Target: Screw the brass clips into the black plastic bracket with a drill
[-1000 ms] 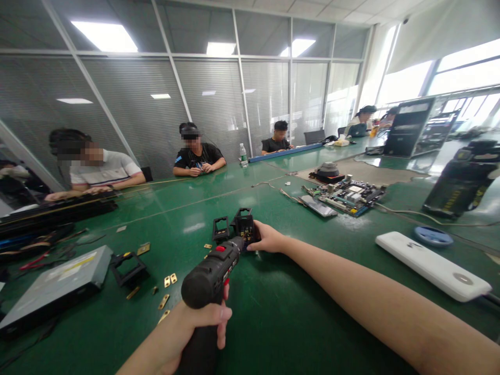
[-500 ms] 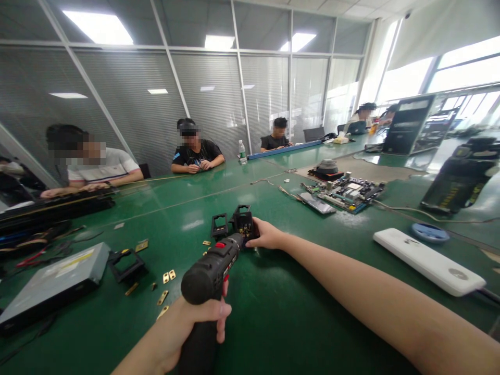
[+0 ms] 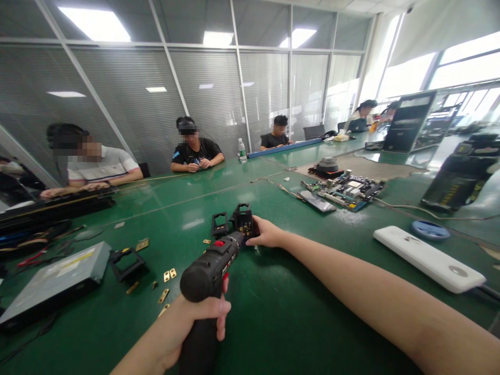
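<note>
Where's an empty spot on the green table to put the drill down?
The widest bare green lies between the drill and the white strip, nearest the camera. Another bare stretch runs behind the black part, left of the circuit board. Left of the drill is crowded: brass bits, a black frame and the grey drive.

This is an electronics workshop set in an office building. A long green worktable (image 3: 281, 323) carries a bare circuit board (image 3: 346, 191) at 1 o'clock and a disc drive (image 3: 54, 278) at 9 o'clock. A cordless drill (image 3: 211, 268) is held at 6. Co-workers (image 3: 195, 151) sit along the table at 11 o'clock, before glass partitions (image 3: 128, 114) and under ceiling light panels (image 3: 94, 31).
</note>
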Demonstrator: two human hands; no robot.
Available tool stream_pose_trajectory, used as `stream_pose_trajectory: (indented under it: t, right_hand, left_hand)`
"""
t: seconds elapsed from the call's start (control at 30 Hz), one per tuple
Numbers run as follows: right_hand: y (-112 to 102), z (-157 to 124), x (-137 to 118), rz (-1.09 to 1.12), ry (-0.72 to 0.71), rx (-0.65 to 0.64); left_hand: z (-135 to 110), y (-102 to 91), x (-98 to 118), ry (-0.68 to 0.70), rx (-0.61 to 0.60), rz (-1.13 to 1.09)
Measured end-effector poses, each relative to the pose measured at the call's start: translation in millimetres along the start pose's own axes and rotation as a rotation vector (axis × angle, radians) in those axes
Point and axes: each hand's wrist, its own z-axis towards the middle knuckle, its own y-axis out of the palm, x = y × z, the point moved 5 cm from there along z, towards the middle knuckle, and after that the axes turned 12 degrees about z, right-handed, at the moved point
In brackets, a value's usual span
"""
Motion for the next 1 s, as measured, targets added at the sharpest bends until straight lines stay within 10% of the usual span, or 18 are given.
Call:
stream_pose_trajectory:
  t: [1.0]
  right_hand:
    - [0.0,0.0,-1.9,-0.012,-0.009,0.002]
  left_hand:
    - [0.4,-1.6,-1.4,-0.019,-0.001,0.026]
